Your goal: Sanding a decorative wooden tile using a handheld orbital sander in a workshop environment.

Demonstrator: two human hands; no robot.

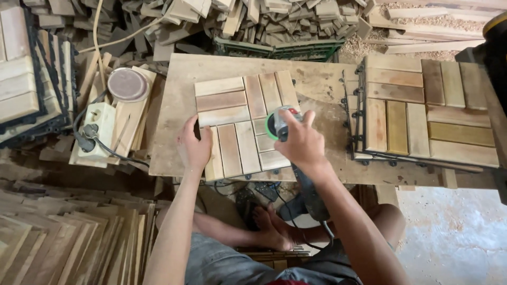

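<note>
We are pressing our left hand (194, 148) flat on the left edge of a wooden slat tile (244, 125) lying on the counter (317, 84). Our right hand (301, 141) is gripping a sander (279, 122) with a green disc, its fingers wrapped over the body, resting on the tile's right side. More finished tiles (428, 113) are lying to the right, a power strip (96, 132) to the left, and wood offcuts (253, 21) are piling up beyond.

The person is stretching both bare arms forward from the bottom of the view. The left hand (194, 146) is lying flat with fingers spread, palm down. The right hand (300, 141) is curling its fingers closed in a grip, wrist slightly bent.
</note>
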